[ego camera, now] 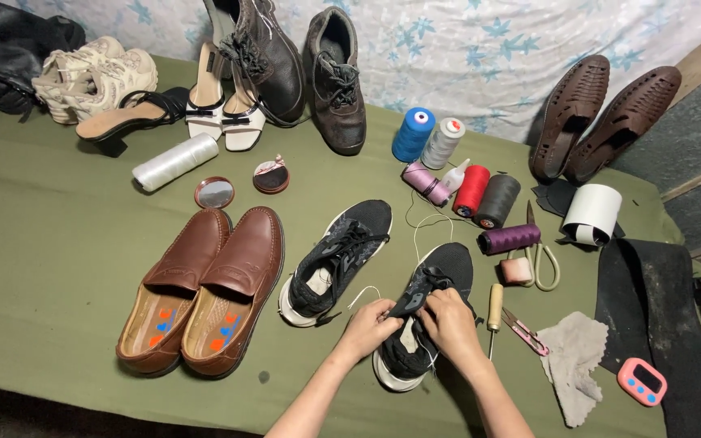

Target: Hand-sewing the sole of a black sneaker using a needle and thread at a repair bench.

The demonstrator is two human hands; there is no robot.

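Both hands worked at the black sneaker point(427, 312), just right of its twin point(336, 259) on the desk point(58, 243). The left hand point(369, 324) and right hand point(449, 323) were closed, pinching its tongue and white thread point(425, 223). Its long axis ran from the hands toward the thread spools point(480, 199).

Open cloth point(58, 243) left of loafers point(204, 292). Right of the held sneaker point(427, 312): awl point(494, 307), snips point(525, 331), rag point(578, 361) crowd in. Thread spools point(480, 199) block behind.
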